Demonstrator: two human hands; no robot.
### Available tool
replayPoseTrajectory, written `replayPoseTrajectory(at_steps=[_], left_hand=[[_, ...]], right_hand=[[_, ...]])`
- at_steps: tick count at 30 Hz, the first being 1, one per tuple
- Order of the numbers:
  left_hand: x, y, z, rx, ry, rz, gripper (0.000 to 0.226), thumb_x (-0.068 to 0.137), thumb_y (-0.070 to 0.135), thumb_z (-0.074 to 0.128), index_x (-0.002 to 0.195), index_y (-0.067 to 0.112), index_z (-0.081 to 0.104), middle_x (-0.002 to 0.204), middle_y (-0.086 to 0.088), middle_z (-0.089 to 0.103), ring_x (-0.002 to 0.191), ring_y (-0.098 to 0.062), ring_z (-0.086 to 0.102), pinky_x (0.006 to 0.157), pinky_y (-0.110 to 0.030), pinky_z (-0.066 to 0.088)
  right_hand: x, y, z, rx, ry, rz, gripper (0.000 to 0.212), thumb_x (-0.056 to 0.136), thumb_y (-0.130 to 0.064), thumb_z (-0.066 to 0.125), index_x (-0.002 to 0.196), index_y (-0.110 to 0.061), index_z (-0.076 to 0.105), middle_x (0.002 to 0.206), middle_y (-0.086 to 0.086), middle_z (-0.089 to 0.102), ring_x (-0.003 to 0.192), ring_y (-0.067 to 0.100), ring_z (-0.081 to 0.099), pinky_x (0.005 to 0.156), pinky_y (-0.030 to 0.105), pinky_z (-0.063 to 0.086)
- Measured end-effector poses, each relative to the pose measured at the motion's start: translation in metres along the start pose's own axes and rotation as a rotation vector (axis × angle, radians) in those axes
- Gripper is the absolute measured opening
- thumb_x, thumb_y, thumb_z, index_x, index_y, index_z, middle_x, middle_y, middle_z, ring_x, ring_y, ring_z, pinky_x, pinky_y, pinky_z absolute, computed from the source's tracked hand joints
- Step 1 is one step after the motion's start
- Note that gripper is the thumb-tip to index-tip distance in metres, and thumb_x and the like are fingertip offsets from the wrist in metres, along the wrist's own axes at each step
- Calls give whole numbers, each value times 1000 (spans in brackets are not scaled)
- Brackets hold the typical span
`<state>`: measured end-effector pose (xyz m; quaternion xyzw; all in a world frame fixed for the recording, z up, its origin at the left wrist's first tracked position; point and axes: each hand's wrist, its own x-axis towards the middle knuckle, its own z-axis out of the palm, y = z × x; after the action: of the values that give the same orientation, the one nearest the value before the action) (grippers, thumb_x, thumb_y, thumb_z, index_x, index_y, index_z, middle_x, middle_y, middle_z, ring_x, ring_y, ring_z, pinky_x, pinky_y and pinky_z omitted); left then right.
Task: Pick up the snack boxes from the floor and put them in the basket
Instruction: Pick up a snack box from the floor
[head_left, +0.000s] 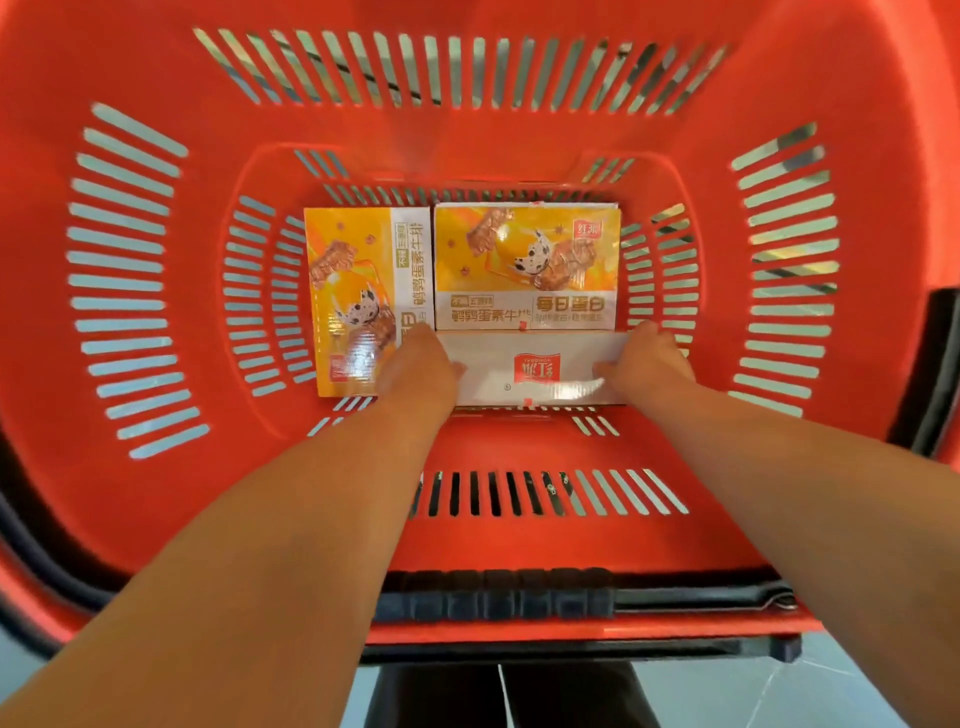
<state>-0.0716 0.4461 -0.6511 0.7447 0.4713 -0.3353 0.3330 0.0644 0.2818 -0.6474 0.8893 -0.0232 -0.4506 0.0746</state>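
Note:
I look straight down into a red slotted basket (519, 130). On its floor lie two yellow snack boxes: one (353, 280) at the left, turned sideways, and one (527, 265) at the back, face up. In front of that one sits a third box (535, 364), its white side with a red logo facing up. My left hand (421, 369) grips the white box's left end, and my right hand (647, 364) grips its right end. Both forearms reach in from the near rim.
A black handle (493, 597) lies across the basket's near rim, and another black part (940, 364) shows at the right edge. Grey floor (727, 696) and dark trousers show below the basket. Bare red floor lies between the boxes and the near wall.

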Motion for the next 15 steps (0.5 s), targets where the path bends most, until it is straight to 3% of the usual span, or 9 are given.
replayPoseTrajectory(at_steps=[3, 7, 10, 12, 13, 14, 15], left_hand=[[1, 7, 0, 102, 52, -7, 65, 87, 26, 64, 136, 2, 30, 139, -18, 40, 127, -35, 44, 100, -43, 44], [-27, 27, -20, 49, -16, 85, 57, 89, 31, 57, 135, 6, 35, 135, -16, 41, 121, -35, 47, 94, -41, 46], [-64, 45, -48, 95, -141, 160, 41, 94, 35, 50, 130, 16, 47, 126, -5, 54, 104, -24, 54, 71, -25, 38], [-93, 54, -68, 66, -278, 196, 37, 95, 36, 50, 128, 19, 50, 125, -6, 58, 88, -19, 54, 65, -25, 39], [-109, 57, -79, 61, -346, 214, 39, 95, 38, 52, 129, 20, 50, 129, -8, 56, 93, -20, 56, 74, -27, 44], [-124, 60, -90, 106, -409, 227, 44, 94, 42, 52, 132, 21, 49, 138, -8, 51, 111, -24, 54, 91, -31, 43], [-144, 62, -103, 201, -476, 237, 50, 93, 48, 51, 137, 24, 46, 147, -7, 42, 132, -27, 40, 105, -35, 33]], right_hand=[[-3, -1, 2, 58, 35, -24, 82, 83, -33, 71, 142, -5, 21, 144, 16, 34, 133, 37, 39, 104, 48, 38], [-26, 13, -11, 117, 14, -179, 71, 86, -37, 64, 142, -10, 30, 142, 13, 36, 131, 34, 41, 103, 42, 38], [-58, 26, -30, 188, -56, -309, 53, 87, -35, 60, 135, -15, 46, 135, 10, 50, 114, 28, 55, 88, 34, 44], [-83, 35, -40, 215, -88, -379, 43, 88, -32, 59, 128, -17, 54, 130, 8, 55, 97, 24, 60, 78, 29, 46], [-96, 39, -45, 224, -95, -414, 39, 89, -31, 59, 125, -18, 57, 128, 7, 57, 94, 23, 60, 75, 28, 46], [-107, 43, -48, 226, -94, -446, 36, 90, -29, 58, 123, -18, 58, 127, 6, 58, 97, 23, 61, 76, 27, 46], [-121, 49, -53, 238, -88, -468, 33, 90, -28, 58, 122, -18, 60, 126, 6, 60, 101, 22, 61, 80, 27, 46]])
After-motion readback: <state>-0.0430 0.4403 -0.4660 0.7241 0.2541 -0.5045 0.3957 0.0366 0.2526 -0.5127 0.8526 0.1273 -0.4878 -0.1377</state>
